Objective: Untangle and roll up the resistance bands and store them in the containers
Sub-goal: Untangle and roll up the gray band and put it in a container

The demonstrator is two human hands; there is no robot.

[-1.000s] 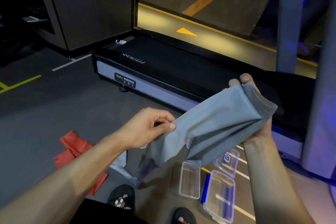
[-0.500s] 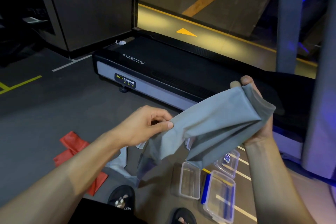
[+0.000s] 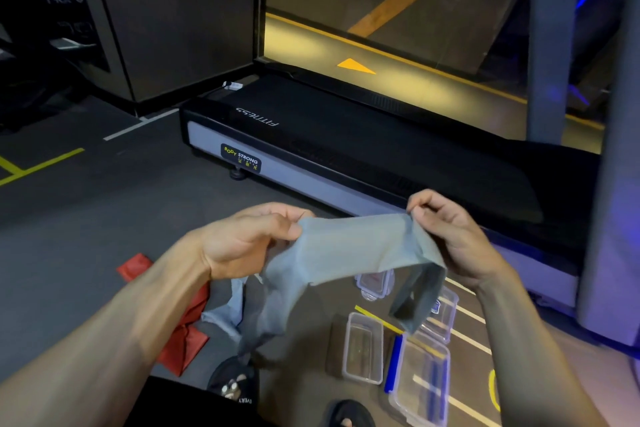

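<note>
Down by the person's sandals the clear containers (image 3: 363, 347) sit open on the floor, and from what I can see none has a band in it yet, so I'd say the storing hasn't begun; the lidded one nearest me (image 3: 420, 381) with the blue clip looks just as bare. A red band (image 3: 187, 340) lies crumpled on the floor to the left, with a pale one (image 3: 225, 312) partly over it, both still waiting their turn. Higher up, the grey band (image 3: 346, 253) is held in the air between both hands, spread wide along its top edge with loose ends drooping, not rolled at all. The left hand (image 3: 242, 243) pinches its left corner, fingers curled in tight on the fabric; the right hand (image 3: 446, 236) pinches the other corner between thumb and bent fingers (image 3: 420, 204). Beyond them stands the treadmill (image 3: 346, 149), untouched
</note>
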